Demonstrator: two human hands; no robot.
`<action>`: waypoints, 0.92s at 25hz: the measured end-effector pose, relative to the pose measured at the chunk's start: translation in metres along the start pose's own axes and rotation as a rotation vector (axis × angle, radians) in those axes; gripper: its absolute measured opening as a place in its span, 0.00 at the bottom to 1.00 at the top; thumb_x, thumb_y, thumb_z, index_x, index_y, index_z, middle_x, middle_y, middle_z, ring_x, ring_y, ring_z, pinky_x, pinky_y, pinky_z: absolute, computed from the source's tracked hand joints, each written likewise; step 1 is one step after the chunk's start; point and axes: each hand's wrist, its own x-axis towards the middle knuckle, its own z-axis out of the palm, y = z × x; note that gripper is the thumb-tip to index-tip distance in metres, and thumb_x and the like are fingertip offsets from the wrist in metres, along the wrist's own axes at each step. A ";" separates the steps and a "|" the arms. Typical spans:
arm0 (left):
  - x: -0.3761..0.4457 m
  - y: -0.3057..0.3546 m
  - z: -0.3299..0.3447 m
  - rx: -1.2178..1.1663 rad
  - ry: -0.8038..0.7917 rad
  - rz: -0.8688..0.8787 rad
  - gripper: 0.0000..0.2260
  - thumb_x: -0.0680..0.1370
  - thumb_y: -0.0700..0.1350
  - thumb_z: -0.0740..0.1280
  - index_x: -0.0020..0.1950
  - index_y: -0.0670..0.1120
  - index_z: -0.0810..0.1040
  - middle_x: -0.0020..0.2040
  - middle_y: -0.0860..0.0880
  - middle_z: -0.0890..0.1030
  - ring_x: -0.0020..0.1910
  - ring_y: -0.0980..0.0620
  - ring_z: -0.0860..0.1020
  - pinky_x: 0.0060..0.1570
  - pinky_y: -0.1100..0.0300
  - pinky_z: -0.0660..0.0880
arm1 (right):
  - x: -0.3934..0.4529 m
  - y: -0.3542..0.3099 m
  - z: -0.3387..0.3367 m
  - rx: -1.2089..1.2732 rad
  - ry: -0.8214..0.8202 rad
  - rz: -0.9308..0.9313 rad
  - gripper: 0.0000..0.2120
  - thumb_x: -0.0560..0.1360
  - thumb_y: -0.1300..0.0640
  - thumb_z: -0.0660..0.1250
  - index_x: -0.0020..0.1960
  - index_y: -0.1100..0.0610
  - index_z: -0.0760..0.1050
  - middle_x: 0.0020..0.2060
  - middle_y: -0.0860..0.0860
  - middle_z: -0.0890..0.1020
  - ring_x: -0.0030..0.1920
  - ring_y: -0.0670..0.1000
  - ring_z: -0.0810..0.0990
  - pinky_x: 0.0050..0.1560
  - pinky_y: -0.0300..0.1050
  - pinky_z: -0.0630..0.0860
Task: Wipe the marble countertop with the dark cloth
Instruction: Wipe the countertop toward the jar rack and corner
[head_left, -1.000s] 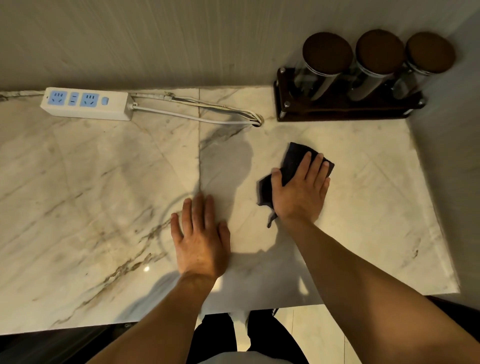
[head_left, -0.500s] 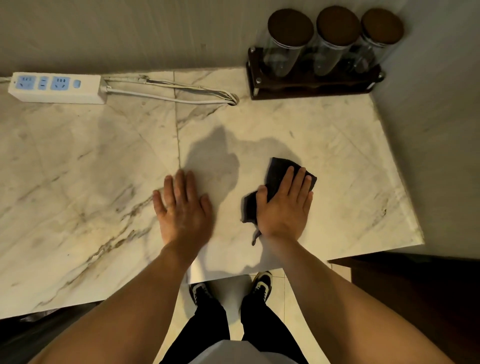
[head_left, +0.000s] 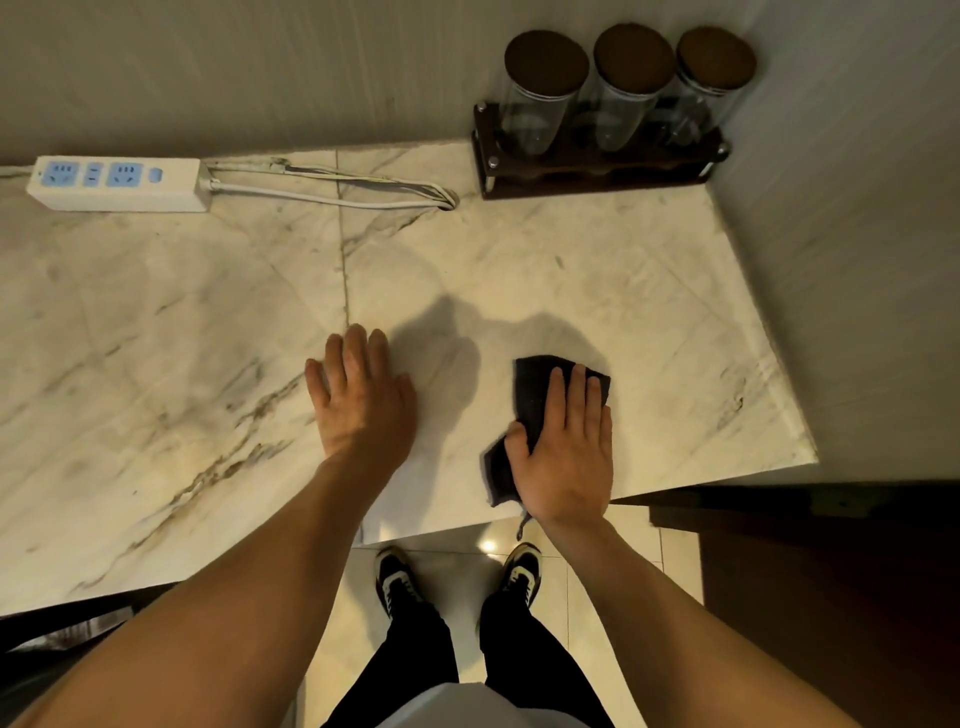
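Observation:
The dark cloth (head_left: 532, 389) lies folded on the marble countertop (head_left: 597, 280), close to its front edge. My right hand (head_left: 563, 447) presses flat on the cloth with fingers together, covering most of it; a loop of the cloth hangs over the edge. My left hand (head_left: 361, 397) rests palm down on the bare marble to the left of the cloth, fingers spread, holding nothing.
A white power strip (head_left: 117, 183) with its cable (head_left: 332, 195) lies along the back wall at left. A dark wooden rack (head_left: 597, 166) with three lidded glass jars (head_left: 543, 93) stands in the back right corner. A wall bounds the counter's right side.
My right hand has dragged the cloth toward me, from mid-counter to near the front edge. The left hand stayed flat on the marble. The view tilted down, showing floor and shoes.

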 end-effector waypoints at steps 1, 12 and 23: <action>-0.002 0.004 0.000 -0.011 -0.004 0.018 0.25 0.79 0.51 0.54 0.73 0.43 0.59 0.75 0.41 0.60 0.74 0.40 0.54 0.74 0.41 0.46 | -0.001 0.007 -0.003 -0.013 -0.016 -0.052 0.34 0.75 0.44 0.54 0.77 0.57 0.52 0.77 0.58 0.55 0.76 0.57 0.51 0.75 0.53 0.48; -0.012 0.067 0.021 -0.046 -0.023 0.145 0.26 0.78 0.50 0.54 0.74 0.41 0.59 0.73 0.39 0.64 0.73 0.39 0.60 0.72 0.41 0.54 | 0.041 0.081 -0.031 -0.163 -0.219 -0.682 0.35 0.71 0.47 0.57 0.76 0.54 0.54 0.77 0.53 0.54 0.77 0.51 0.49 0.75 0.49 0.50; -0.005 0.077 0.034 0.076 -0.041 0.058 0.26 0.79 0.54 0.50 0.74 0.44 0.58 0.74 0.42 0.64 0.74 0.42 0.58 0.72 0.41 0.54 | 0.101 0.085 -0.033 -0.178 -0.260 -0.796 0.36 0.72 0.47 0.58 0.77 0.53 0.52 0.77 0.51 0.50 0.77 0.52 0.47 0.75 0.49 0.47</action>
